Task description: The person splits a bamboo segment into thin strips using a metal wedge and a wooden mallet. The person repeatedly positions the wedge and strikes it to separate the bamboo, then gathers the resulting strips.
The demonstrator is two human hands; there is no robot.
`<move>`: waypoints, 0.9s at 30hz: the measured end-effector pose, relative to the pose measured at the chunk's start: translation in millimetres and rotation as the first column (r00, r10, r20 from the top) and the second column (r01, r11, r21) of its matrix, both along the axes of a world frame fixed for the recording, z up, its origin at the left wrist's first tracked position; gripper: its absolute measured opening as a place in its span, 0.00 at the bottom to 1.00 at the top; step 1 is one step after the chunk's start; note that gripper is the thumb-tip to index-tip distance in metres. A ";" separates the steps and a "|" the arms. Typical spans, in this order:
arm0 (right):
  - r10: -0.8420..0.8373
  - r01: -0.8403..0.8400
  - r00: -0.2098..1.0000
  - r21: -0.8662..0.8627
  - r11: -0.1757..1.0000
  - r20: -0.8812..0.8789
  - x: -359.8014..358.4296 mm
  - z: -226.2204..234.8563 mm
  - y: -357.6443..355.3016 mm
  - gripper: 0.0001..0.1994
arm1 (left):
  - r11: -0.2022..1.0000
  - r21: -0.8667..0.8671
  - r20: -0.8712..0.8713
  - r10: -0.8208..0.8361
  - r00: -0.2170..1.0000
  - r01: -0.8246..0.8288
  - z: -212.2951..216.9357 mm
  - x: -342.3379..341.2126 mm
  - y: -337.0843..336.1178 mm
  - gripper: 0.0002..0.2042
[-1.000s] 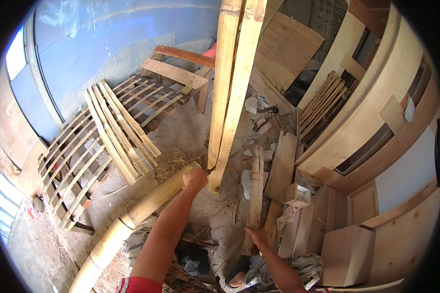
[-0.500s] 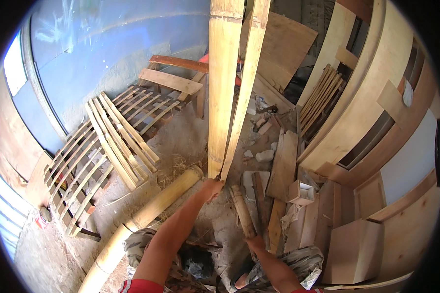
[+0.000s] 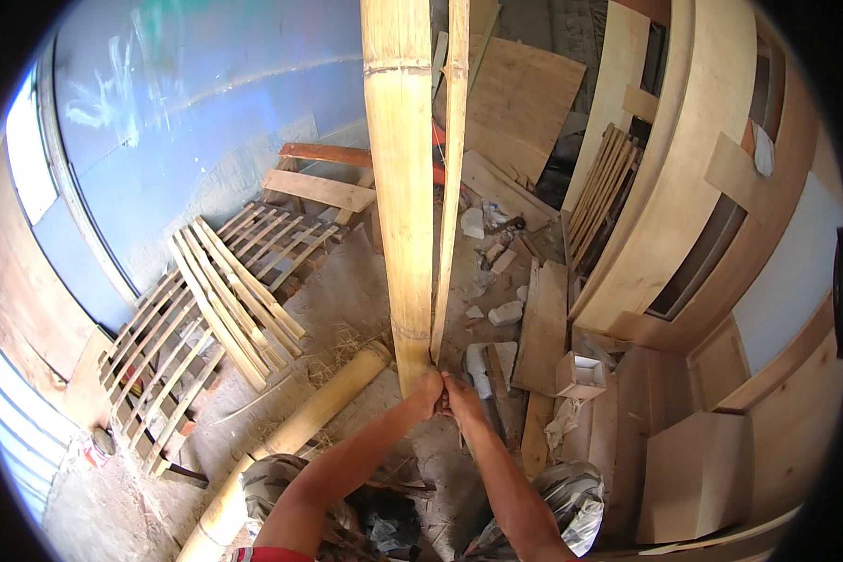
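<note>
A tall, thick bamboo pole [image 3: 398, 187] stands upright before me, with a narrow strip [image 3: 451, 159] split away along its right side. Where the split closes, low on the pole, my left hand [image 3: 425, 391] grips a thin dark tool [image 3: 433, 362], mostly hidden by my fingers. My right hand [image 3: 461, 397] is closed right beside it, touching or nearly touching my left; what it holds is hidden. To the left, a second thick bamboo pole [image 3: 332, 389] lies slanting on the ground beside my leg.
At the left, long split strips [image 3: 225, 290] rest across a slatted wooden frame [image 3: 173, 351]. Rubble [image 3: 506, 312], loose boards [image 3: 540, 328] and a small open box [image 3: 581, 375] lie to the right. Wooden furniture panels [image 3: 693, 187] stand along the right side, and a blue wall [image 3: 225, 103] is behind.
My right hand has let go of the short bamboo stick and come up beside my left hand. The upright pole has shifted left in view, and my left hand sits slightly lower.
</note>
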State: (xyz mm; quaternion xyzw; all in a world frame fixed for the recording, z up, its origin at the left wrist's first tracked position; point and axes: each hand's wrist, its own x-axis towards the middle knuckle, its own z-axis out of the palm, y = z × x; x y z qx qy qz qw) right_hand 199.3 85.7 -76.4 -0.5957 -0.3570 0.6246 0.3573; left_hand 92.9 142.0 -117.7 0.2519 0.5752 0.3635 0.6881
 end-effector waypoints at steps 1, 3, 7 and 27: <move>0.008 -0.008 1.000 -0.029 1.000 0.021 4.1 2.0 0.0 0.19 | 1.000 -0.020 -0.016 0.006 1.000 -0.007 10.2 6.5 -8.1 0.24; -0.008 0.001 0.995 0.072 0.997 0.095 -2.0 8.7 -9.1 0.17 | 0.999 -0.047 -0.049 0.013 0.999 -0.015 27.2 10.1 -18.5 0.25; 0.077 -0.076 0.997 0.112 0.991 -0.006 4.9 -20.0 3.5 0.19 | 0.991 -0.039 -0.141 -0.131 0.981 0.127 54.8 -2.0 -23.6 0.31; 0.119 -0.062 0.972 -0.268 0.962 0.205 -22.0 18.4 35.5 0.16 | 0.520 0.846 -0.056 0.310 0.949 -0.120 218.9 -61.1 126.0 0.39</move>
